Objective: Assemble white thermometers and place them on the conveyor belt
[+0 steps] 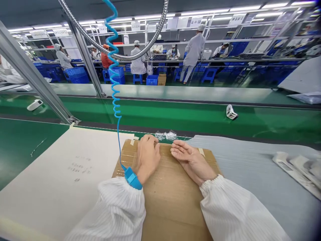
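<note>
Bench, looking down at my own hands. My left hand is curled knuckles-up on the cardboard sheet, fingers bent over and tips by the end of two small clear plastic packets; I can't tell whether it's actually pinching them. My right hand lies open, palm turned partly up, fingers loose and empty, the fingertips just short of the packets. The packets sit at the far edge of the cardboard, side by side and touching, between my hands. Tan tape strips fix the cardboard down. Blue wrist strap on my left wrist, just past the white striped sleeve, its coiled blue cord rising past a flexible steel hose. To the left, a pale paper sheet with faint handwriting; to the right, a grey plastic film carrying white moulded pieces. A white folded item lies on the green conveyor belt ahead. Across the line, workers in white suits stand and sit at a far bench, with blue crates on the floor.
</note>
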The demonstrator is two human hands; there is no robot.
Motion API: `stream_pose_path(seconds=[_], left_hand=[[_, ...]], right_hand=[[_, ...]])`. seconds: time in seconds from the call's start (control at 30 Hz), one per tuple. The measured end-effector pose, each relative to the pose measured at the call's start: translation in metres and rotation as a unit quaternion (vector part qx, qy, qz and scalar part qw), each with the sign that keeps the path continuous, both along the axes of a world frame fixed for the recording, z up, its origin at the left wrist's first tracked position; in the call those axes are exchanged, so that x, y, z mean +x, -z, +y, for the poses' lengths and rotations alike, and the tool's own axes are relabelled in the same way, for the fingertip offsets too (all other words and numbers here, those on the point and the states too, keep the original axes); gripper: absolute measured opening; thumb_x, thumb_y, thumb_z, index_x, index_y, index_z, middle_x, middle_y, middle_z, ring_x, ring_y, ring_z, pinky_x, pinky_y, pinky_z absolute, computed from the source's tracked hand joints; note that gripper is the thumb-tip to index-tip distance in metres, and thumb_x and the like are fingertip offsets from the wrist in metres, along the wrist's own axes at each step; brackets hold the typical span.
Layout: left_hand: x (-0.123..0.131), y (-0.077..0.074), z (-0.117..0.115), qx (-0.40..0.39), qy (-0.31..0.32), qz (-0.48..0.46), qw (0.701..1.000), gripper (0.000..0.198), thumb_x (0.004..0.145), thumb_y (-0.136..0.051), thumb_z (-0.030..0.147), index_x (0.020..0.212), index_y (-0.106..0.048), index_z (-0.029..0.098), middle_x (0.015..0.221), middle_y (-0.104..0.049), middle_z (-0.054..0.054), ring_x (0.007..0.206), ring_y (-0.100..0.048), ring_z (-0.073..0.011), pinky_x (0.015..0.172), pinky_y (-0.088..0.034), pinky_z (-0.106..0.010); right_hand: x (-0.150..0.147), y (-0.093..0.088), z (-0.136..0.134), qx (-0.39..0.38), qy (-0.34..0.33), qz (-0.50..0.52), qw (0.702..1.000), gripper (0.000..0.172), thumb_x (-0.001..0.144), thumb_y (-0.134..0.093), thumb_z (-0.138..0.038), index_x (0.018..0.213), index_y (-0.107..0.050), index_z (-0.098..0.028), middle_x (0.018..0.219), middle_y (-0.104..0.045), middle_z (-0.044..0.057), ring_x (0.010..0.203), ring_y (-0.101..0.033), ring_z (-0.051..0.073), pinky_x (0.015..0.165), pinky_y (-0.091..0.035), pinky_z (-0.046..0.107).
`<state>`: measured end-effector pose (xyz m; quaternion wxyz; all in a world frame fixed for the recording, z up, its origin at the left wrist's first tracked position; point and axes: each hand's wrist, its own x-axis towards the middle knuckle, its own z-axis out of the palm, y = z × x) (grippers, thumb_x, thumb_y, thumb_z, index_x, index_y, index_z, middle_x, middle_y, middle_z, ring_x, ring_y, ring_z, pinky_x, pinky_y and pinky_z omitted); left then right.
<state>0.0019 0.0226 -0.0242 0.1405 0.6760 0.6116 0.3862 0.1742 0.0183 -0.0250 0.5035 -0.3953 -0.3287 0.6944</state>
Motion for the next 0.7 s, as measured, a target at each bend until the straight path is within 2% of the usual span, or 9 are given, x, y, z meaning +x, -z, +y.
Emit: stream_pose_path(seconds=[0.17, 0.37, 0.7], left_hand=[[-0.0004, 0.0007, -0.0002, -0.001, 0.000, 0.001, 1.000, 0.010, 0.088, -0.055, 0.010, 0.093, -0.060, 0.017, 0.106, -0.062, -0.009, 0.103, -0.056, -0.0241, 0.094, -0.046, -0.043], [-0.0002, 0.0011, 0.0000, 0.002, -0.001, -0.001, 1.000, 0.010, 0.088, -0.054, 0.010, 0.092, -0.060, 0.017, 0.105, -0.061, -0.009, 0.103, -0.056, -0.0240, 0.094, -0.046, -0.042], [0.0000, -0.0011, -0.0003, -0.007, -0.001, 0.001, 1.000, 0.010, 0.088, -0.054, 0.010, 0.092, -0.060, 0.017, 0.106, -0.062, -0.009, 0.104, -0.056, -0.0241, 0.095, -0.046, -0.043]], right_hand=[[-0.0004, 0.0000, 0.0002, -0.002, 0.007, -0.002, 1.000, 0.044, 0.055, -0.092, -0.015, 0.093, -0.073, -0.024, 0.099, -0.067, 0.001, 0.094, -0.063, 0.013, 0.094, -0.054, 0.025], [-0.0022, -0.0022, -0.0016, -0.002, 0.007, 0.007, 1.000, 0.042, 0.057, -0.091, -0.013, 0.093, -0.073, -0.023, 0.098, -0.067, 0.000, 0.092, -0.063, 0.009, 0.088, -0.052, 0.017], [-0.0005, 0.0002, 0.0004, -0.002, -0.002, 0.008, 1.000, 0.043, 0.056, -0.092, -0.014, 0.094, -0.073, -0.024, 0.098, -0.067, -0.001, 0.093, -0.063, 0.009, 0.090, -0.052, 0.017]])
